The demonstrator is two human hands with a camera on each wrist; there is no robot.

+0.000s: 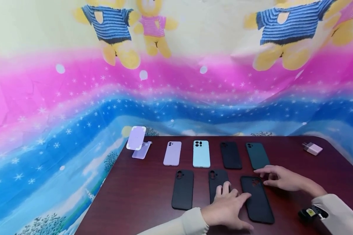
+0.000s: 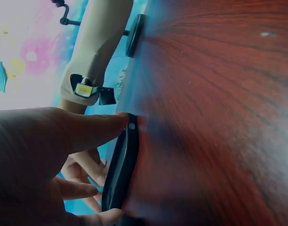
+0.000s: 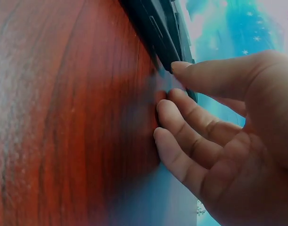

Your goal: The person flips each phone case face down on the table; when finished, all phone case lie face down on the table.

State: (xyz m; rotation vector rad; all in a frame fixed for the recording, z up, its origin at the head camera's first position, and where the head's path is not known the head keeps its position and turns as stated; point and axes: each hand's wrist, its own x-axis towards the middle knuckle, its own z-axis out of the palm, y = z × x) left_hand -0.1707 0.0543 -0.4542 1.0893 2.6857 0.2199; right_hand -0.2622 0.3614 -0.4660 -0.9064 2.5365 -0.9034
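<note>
A black phone case (image 1: 259, 204) lies at the front right of the table, its raised rim and camera cutouts facing up. My left hand (image 1: 227, 207) reaches over from the left, thumb and index finger spread at the case's near left side. In the left wrist view the thumb rests at one corner of the case (image 2: 121, 165). Beyond the far right corner, my right hand (image 1: 282, 178) has its fingers loosely bent close over the table. Its thumb touches the case's corner (image 3: 167, 59) in the right wrist view. A second black case (image 1: 218, 179) lies partly hidden under my left fingers.
Another black case (image 1: 182, 189) lies to the left. Behind stand out a lilac phone (image 1: 172, 153), a mint phone (image 1: 201, 154), a black one (image 1: 231, 155) and a dark green one (image 1: 258, 156). A lilac stand (image 1: 136, 138) is at back left, a charger plug (image 1: 313, 148) at back right.
</note>
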